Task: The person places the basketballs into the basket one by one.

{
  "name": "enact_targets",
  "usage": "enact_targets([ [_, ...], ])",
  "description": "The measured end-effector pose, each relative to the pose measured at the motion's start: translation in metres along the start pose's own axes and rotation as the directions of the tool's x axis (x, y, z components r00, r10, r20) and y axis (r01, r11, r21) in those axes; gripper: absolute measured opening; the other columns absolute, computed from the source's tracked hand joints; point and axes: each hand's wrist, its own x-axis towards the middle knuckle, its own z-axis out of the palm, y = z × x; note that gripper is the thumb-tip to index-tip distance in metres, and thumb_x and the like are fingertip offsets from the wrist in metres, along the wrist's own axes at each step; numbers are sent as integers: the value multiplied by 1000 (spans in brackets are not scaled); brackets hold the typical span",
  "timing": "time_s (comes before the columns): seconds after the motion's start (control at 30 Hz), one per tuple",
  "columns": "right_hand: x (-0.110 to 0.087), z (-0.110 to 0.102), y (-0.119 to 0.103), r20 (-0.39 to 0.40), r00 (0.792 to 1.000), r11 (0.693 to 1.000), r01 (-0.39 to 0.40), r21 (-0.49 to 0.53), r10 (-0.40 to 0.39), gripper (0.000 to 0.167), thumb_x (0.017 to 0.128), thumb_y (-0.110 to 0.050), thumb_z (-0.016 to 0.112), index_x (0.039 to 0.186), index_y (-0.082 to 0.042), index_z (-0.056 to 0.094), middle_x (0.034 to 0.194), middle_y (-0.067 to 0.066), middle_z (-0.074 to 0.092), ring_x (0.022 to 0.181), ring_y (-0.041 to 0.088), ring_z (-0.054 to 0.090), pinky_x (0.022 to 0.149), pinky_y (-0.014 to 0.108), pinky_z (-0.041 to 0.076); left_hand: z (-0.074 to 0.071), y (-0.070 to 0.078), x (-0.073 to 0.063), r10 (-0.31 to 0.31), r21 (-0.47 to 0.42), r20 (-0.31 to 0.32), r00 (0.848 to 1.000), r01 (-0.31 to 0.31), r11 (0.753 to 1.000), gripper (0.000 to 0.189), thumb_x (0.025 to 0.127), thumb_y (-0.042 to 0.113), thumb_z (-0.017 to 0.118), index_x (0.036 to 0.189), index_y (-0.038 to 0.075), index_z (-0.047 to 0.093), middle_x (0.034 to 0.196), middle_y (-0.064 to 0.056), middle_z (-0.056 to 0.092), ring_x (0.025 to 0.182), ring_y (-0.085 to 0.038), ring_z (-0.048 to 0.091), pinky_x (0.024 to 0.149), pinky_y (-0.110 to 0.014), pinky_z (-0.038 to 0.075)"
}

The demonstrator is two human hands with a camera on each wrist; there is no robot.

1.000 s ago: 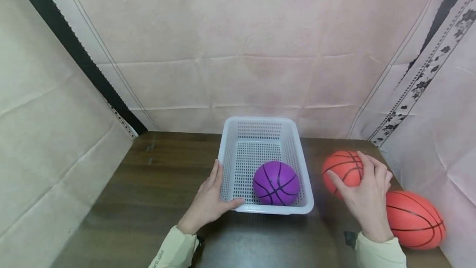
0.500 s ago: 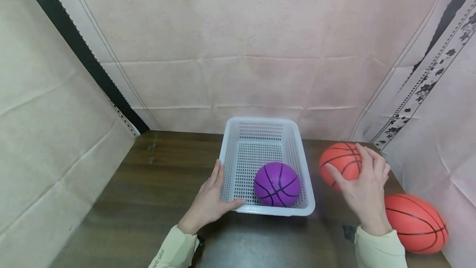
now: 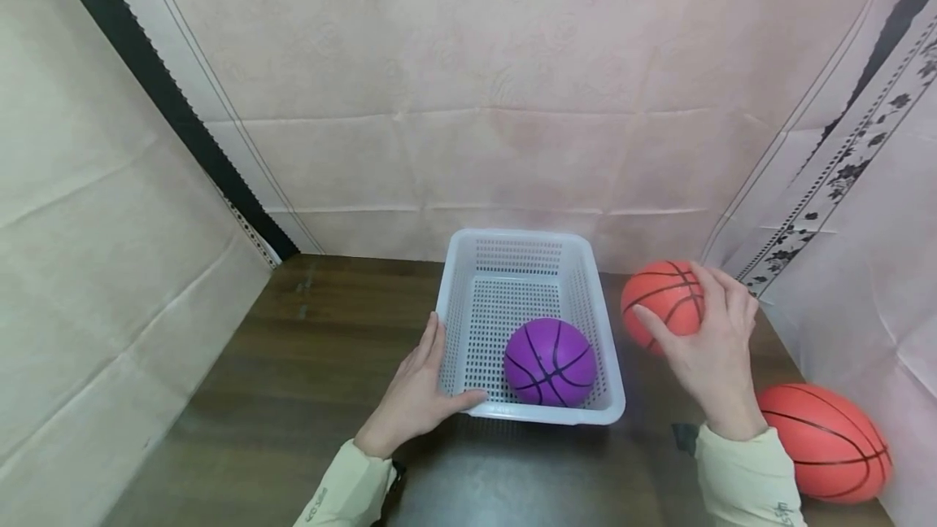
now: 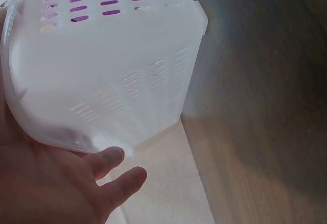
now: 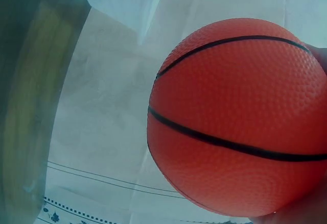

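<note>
A white perforated plastic basket stands on the table, with a purple toy basketball in its front part. My left hand rests at the basket's front left corner: fingers lie straight along the left side, the thumb reaches over the front rim. In the left wrist view two fingertips extend beyond the rim. To the right of the basket, my right hand grips an orange-red toy basketball, held above the table. That ball fills much of the right wrist view; its far side is hidden.
A second orange-red ball sits at the table's right edge, beside my right sleeve. The brown wooden table ends at a pale cloth backdrop, with more cloth at both sides.
My right hand has lifted the gripped ball slightly and carried it a little toward the basket and away from the second orange-red ball. The left hand stays at the basket's corner.
</note>
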Motion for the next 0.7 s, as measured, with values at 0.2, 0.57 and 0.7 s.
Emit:
enact_targets([
  [0.2,6,4,-3,26,999,1000,19,16,-19,87,72,-31,86,146,-17,42,143,13,37,128,32,26,82,65,40,0,1,0,-16,8,8,1000,16,1000,126,70,80,62,156,10,3,161,6,-12,143,-32,20,111,-54,24],
  [0.57,17,13,-12,83,996,999,13,37,-16,88,74,-37,85,147,-18,41,145,10,35,132,30,25,82,67,44,0,1,1,-25,6,8,1000,25,1000,126,70,79,64,156,11,3,161,8,-12,143,-34,22,110,-56,25],
  [0.7,22,16,-13,101,994,998,29,48,-33,88,74,-39,84,147,-18,41,146,10,35,131,31,26,81,66,45,-1,2,1,-22,-2,8,1000,22,1000,125,71,74,68,156,11,2,161,8,-12,143,-35,22,109,-57,24],
])
